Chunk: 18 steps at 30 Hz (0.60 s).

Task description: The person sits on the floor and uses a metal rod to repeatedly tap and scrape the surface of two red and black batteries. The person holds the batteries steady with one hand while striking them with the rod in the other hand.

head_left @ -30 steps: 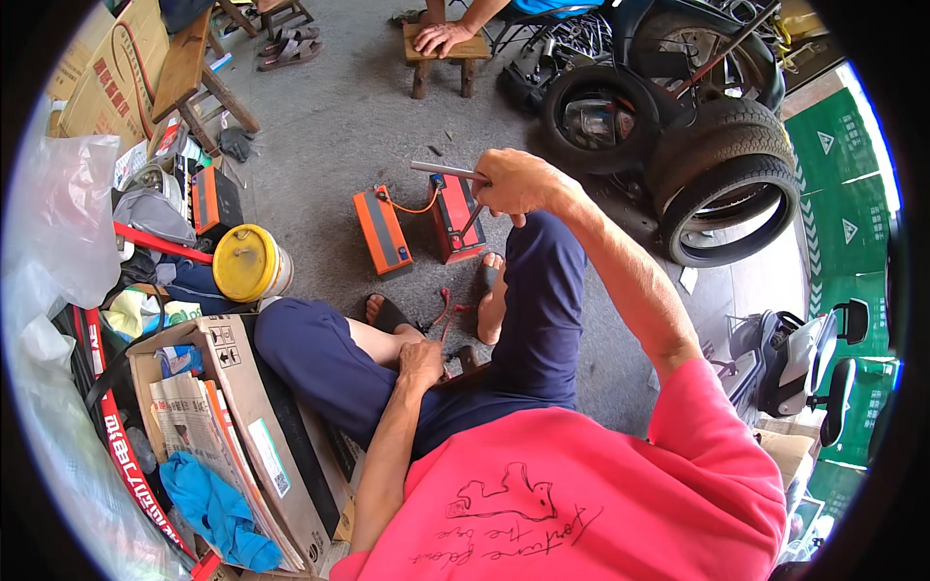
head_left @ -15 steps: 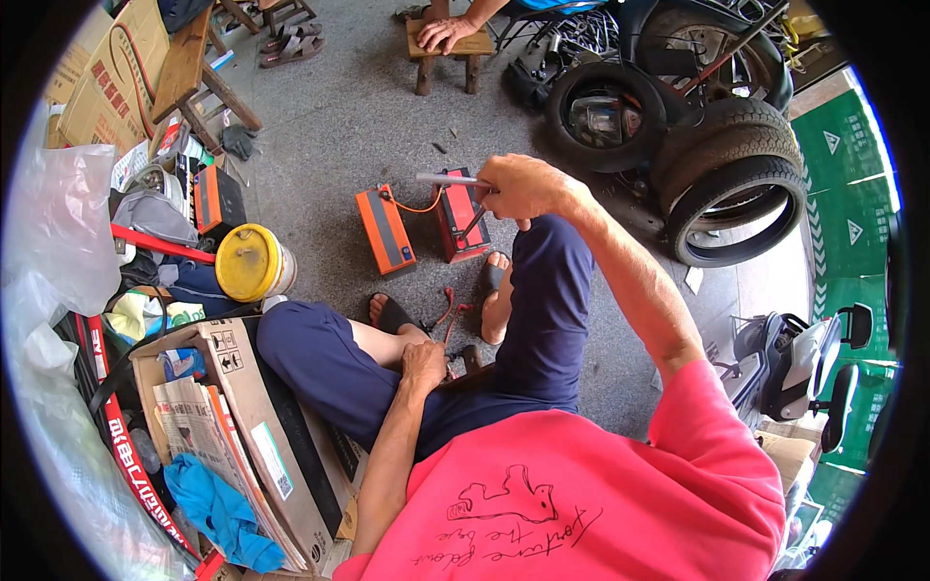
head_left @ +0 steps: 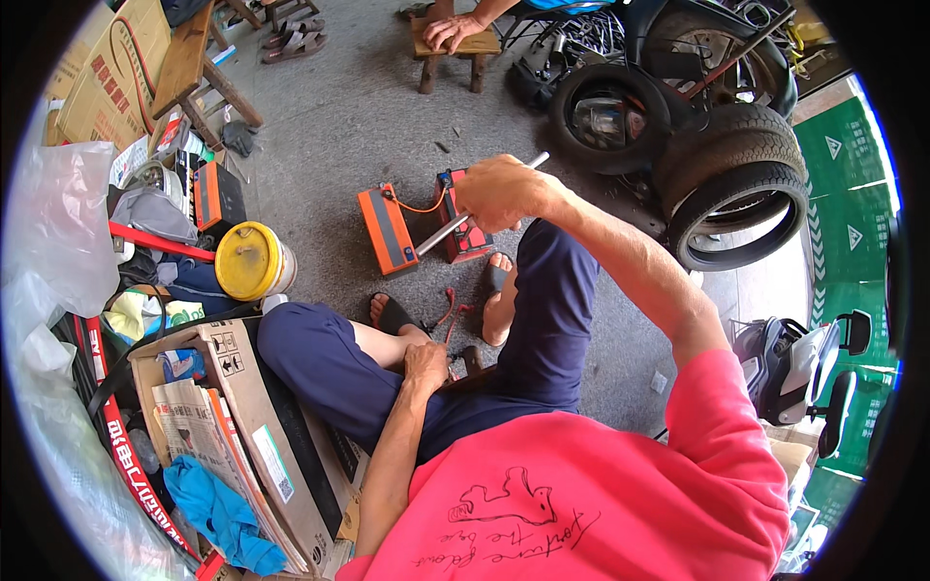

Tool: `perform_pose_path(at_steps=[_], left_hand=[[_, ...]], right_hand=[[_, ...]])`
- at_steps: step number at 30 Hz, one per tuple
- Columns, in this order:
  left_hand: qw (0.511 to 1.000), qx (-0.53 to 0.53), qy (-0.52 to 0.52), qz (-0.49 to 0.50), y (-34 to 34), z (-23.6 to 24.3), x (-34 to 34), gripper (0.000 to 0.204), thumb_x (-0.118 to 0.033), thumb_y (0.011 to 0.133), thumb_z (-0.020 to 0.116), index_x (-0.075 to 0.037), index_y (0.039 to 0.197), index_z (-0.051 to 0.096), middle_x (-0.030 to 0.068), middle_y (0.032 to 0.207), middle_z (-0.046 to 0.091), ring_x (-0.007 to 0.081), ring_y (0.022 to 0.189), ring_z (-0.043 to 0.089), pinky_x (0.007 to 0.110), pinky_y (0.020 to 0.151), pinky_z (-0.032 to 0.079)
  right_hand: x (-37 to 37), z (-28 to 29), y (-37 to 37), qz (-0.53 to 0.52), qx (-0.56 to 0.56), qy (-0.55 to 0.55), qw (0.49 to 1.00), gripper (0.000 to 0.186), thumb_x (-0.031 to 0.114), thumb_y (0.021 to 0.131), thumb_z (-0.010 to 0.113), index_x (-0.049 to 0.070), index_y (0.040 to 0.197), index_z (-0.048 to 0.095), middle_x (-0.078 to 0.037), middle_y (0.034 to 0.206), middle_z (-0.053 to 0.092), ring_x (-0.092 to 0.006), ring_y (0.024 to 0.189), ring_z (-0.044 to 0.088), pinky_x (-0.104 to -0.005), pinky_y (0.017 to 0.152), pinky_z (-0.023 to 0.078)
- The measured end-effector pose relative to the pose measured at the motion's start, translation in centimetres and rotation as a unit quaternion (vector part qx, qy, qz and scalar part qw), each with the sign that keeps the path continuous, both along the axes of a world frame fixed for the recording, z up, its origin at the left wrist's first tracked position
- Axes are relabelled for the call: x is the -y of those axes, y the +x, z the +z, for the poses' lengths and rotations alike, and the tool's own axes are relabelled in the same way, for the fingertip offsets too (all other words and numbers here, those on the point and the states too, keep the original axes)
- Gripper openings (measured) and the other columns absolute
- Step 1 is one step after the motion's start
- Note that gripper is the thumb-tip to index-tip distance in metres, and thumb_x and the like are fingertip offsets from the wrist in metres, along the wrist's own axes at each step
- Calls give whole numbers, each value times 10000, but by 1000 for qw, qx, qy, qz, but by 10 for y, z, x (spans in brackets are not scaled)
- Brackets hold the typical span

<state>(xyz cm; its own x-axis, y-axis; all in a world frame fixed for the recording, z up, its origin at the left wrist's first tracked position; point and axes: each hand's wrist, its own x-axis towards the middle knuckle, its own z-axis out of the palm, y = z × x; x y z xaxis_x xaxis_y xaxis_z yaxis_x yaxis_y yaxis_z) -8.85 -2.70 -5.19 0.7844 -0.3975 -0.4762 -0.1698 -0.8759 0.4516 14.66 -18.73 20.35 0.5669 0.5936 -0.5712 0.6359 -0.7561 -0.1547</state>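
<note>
My right hand (head_left: 502, 189) is closed on a silver rod (head_left: 440, 239), held diagonally over two batteries on the floor. The orange battery (head_left: 382, 232) has a grey top stripe; an orange cable (head_left: 417, 208) runs from it toward the red battery (head_left: 471, 249), which is partly hidden under my hand. Whether the rod's lower end touches either battery I cannot tell. My left hand (head_left: 423, 366) rests low in my lap with fingers curled; what is inside it is hidden. Red-and-black leads (head_left: 451, 310) lie on the floor beside my sandalled feet.
Another person's hand (head_left: 449, 27) rests on a wooden stool (head_left: 477, 46). Stacked tyres (head_left: 731, 145) stand right; a scooter part (head_left: 794, 378) lies below them. A yellow-lidded bucket (head_left: 247, 259), cardboard box (head_left: 291, 426), spare battery (head_left: 218, 198) and bench (head_left: 189, 68) are left.
The rod in my right hand has swung from horizontal to diagonal, its upper end now toward the upper right. The hand has rotated and moved slightly left; my left hand is about the same.
</note>
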Motion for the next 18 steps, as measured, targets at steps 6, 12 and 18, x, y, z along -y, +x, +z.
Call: perform_pose_path(at_steps=[6, 12, 18], left_hand=[[1000, -22, 14, -6, 3, 0, 1, 243, -260, 857, 614, -45, 959, 659, 180, 950, 673, 343, 931, 642, 477, 792, 449], [1000, -18, 4, -1, 1, 5, 0, 254, -274, 867, 608, -45, 967, 657, 187, 956, 673, 354, 932, 643, 483, 783, 460], [1000, -14, -1, 7, 0, 7, -2, 258, -275, 862, 614, -42, 959, 667, 195, 952, 672, 358, 939, 643, 474, 817, 473]], right_hand=[[-2, -2, -9, -47, 97, 17, 994, 129, 142, 665, 620, 119, 754, 710, -109, 708, 663, -334, 766, 652, -439, 632, 500], [13, 9, -2, 13, 96, 14, 995, 146, 168, 727, 631, 121, 833, 719, -121, 817, 676, -318, 892, 637, -437, 733, 492], [-10, 60, 25, -60, 106, 30, 992, 201, 111, 746, 557, 124, 861, 721, -72, 751, 698, -251, 639, 678, -385, 620, 524]])
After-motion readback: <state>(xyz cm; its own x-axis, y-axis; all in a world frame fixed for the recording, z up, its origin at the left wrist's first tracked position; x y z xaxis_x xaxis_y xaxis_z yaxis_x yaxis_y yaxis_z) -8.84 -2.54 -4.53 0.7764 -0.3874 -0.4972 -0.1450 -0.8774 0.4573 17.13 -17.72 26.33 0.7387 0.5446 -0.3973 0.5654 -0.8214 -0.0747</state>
